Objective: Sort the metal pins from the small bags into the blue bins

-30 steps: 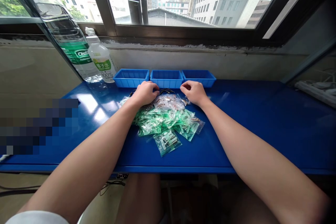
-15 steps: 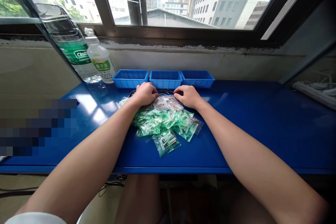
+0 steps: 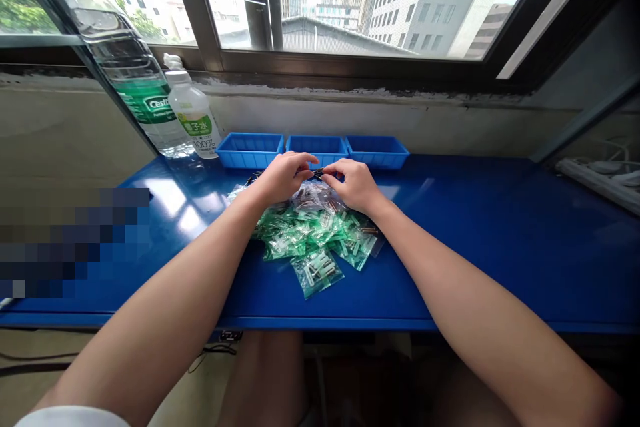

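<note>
Behind a pile of small plastic bags, my left hand [image 3: 285,177] hovers with its index finger stretched out and a gap above the thumb. Facing it, my right hand [image 3: 354,183] pinches at the end of a thin black piece [image 3: 317,173]. More black pieces lie around there, partly hidden by the hands. Under my fingers are clear bags [image 3: 316,197] with small copper-coloured parts. Nearer to me are several green-tinted bags [image 3: 290,237]. One green bag [image 3: 317,272] with short silvery parts lies at the front.
Three blue bins, left [image 3: 250,151], middle [image 3: 327,147] and right [image 3: 377,152], stand in a row along the wall. A large water bottle [image 3: 145,97] and a smaller white bottle [image 3: 194,113] are at the back left. A power strip [image 3: 600,177] lies far right on the blue table [image 3: 500,247].
Both hands have come closer together and slightly up, over the black pieces. My left index finger has stretched out. My right hand has moved left. The bags lie nearly as before.
</note>
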`<state>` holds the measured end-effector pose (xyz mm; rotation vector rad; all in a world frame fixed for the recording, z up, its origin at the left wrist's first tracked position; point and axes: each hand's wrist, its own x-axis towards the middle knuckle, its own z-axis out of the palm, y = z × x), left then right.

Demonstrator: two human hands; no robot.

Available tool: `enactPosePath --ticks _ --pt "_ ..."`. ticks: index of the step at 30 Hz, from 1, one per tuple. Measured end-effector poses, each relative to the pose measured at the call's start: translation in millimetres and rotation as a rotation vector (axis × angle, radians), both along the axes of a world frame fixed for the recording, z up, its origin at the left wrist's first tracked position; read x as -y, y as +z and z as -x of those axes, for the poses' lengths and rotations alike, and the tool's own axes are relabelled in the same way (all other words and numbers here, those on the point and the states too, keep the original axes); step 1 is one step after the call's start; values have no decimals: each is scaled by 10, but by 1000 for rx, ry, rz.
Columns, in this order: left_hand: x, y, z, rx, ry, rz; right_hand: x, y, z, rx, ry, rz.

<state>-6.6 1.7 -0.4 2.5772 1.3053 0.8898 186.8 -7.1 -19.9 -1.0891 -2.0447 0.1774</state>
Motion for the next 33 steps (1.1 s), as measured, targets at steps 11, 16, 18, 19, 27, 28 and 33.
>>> enactPosePath --ticks 11,16,18,19,27,28,33 --pt "41 25 -19 -62 -101 43 93 18 43 -31 138 135" --pt "104 67 -62 98 -22 37 97 31 51 -13 104 104" --pt "130 88 -84 162 -16 47 96 35 48 -6 109 88" --pt "139 97 -92 177 -20 51 96 36 46 -7 111 83" --pt "106 86 -84 141 -48 -48 82 37 33 -44 64 76" --pt "92 74 -72 130 -25 -64 64 33 16 -55 33 73" --pt "1 15 23 78 104 -108 -134 -29 -229 -213 -290 48"
